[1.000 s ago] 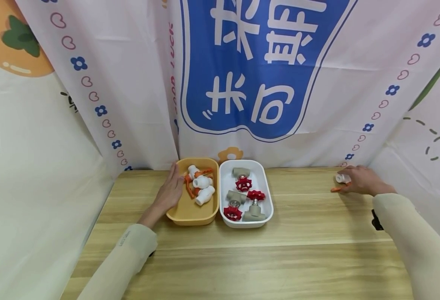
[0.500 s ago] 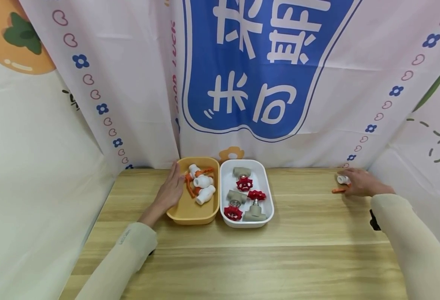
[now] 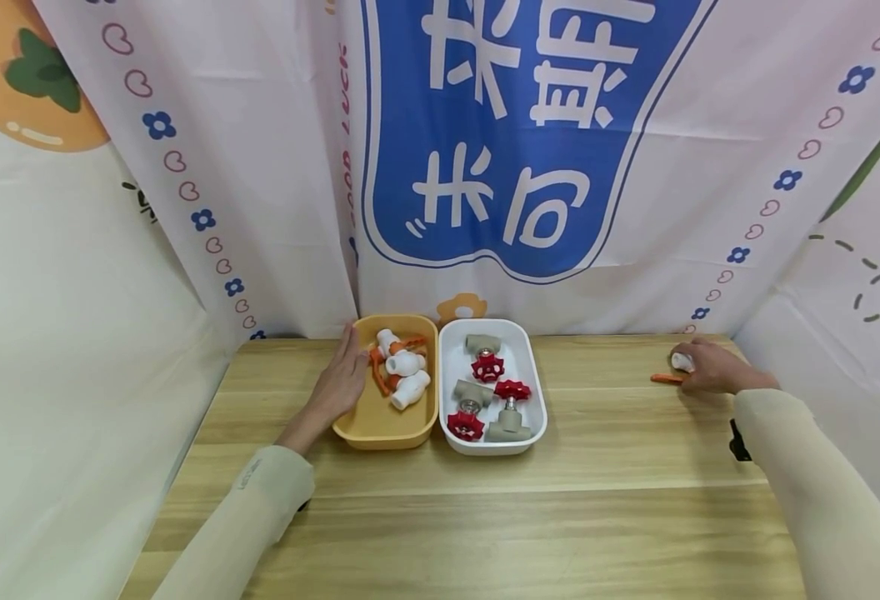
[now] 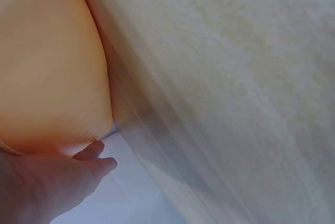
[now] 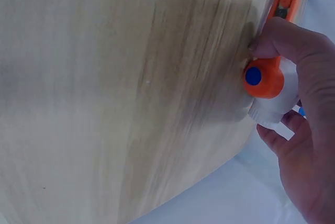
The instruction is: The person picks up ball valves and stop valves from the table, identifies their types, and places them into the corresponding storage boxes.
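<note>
Fingers of my right hand (image 3: 717, 369) curl round a white ball valve (image 3: 682, 361) with an orange lever, held low over the table's (image 3: 560, 517) far right corner in the head view. My left hand (image 3: 342, 379) lies flat and relaxed against the outer left wall of the yellow tray (image 3: 380, 429), which holds more white valves with orange levers; the white tray (image 3: 533, 417) just beside it holds grey valves with red handwheels (image 3: 487, 367).

From the left wrist, my fingers (image 4: 89, 164) lie straight beside the yellow tray's wall (image 4: 47, 67), gripping nothing.

From the right wrist, the valve's orange lever (image 5: 275, 41) with its blue dot sticks out past my thumb (image 5: 285, 38), and the white body (image 5: 269, 109) sits pinched between thumb and fingers just above the wood.

To lift it well, I judge I should hold the white body rather than the lever, which may swing, and keep my left hand bracing the yellow tray so it cannot slide.
</note>
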Demonstrator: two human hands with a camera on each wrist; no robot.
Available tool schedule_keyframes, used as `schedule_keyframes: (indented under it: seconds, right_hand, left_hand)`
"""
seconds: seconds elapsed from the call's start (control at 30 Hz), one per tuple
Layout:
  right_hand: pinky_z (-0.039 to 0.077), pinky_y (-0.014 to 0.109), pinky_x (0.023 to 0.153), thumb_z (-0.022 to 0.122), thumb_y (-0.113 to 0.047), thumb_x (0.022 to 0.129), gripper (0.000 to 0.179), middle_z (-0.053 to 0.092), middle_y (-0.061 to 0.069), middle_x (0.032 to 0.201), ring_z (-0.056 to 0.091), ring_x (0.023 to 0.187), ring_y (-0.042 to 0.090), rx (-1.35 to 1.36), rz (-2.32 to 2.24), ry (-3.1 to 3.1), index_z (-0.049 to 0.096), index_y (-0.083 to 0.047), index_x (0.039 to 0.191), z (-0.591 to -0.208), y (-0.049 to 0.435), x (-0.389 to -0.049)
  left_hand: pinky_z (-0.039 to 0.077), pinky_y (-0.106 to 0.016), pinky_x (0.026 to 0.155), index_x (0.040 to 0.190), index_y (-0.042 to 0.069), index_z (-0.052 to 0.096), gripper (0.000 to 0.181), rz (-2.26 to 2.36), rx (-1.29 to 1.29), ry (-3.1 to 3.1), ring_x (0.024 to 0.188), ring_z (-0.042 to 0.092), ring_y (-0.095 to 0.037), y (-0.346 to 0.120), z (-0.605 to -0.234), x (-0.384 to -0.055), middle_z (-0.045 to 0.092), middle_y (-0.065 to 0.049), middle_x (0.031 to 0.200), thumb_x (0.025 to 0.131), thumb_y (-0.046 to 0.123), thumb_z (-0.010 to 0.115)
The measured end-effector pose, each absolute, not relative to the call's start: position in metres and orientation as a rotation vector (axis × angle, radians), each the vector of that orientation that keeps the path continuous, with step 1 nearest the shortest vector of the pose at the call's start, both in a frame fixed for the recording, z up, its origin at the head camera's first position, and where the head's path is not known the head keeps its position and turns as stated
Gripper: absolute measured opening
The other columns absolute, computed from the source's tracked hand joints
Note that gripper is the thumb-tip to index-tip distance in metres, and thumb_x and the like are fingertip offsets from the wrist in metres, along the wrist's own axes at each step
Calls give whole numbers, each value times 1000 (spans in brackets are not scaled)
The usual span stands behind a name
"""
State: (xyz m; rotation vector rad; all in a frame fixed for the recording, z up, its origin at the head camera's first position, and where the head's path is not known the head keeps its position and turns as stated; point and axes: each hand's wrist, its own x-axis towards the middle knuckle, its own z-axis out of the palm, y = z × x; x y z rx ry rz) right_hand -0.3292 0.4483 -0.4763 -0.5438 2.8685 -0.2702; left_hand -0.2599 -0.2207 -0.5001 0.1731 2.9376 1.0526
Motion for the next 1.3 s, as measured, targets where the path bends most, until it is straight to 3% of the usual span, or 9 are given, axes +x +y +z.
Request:
schedule_keyframes:
  seconds: [0.1, 0.47, 0.83, 1.07, 1.3]
  right_hand:
    - [54, 60, 82, 89, -15, 74, 59, 64, 27, 109, 60, 89, 35, -558, -282, 2878, 66, 8, 122, -480, 447, -330]
    - [53, 55, 77, 90, -17, 71, 54, 58, 23, 101, 56, 83, 33, -532, -299, 2894, 64, 2, 114, -492, 445, -331]
    - [43, 40, 68, 86, -19, 72, 39, 58, 9, 87, 52, 77, 27, -510, -273, 2919, 59, -5, 98, -493, 442, -324]
    - [41, 36, 66, 88, -23, 70, 48, 57, 6, 85, 52, 76, 25, -500, -287, 2901, 59, -2, 102, -491, 442, -326]
    - [48, 41, 66, 90, -26, 68, 56, 62, 7, 85, 54, 75, 25, -518, -240, 2906, 62, 4, 106, -481, 440, -329]
  left_hand:
    - [14, -55, 131, 168, 0, -1, 69, 1062, 163, 2930, 164, -2, -32, -221, -500, -260, -10, -12, 178, 116, 42, 13]
    - [13, -57, 131, 168, 0, -1, 69, 1072, 151, 2922, 164, -1, -33, -221, -501, -259, -10, -12, 178, 116, 43, 13]
    - [13, -55, 131, 167, -1, -1, 67, 1062, 169, 2941, 164, -1, -35, -220, -502, -258, -10, -14, 178, 116, 41, 13]
    - [15, -57, 130, 168, -1, 0, 67, 1053, 170, 2947, 164, 0, -34, -221, -502, -259, -9, -14, 178, 116, 39, 13]
    - [13, -55, 131, 167, -1, -1, 66, 1048, 172, 2943, 164, -2, -33, -221, -501, -259, -10, -13, 178, 116, 39, 13]
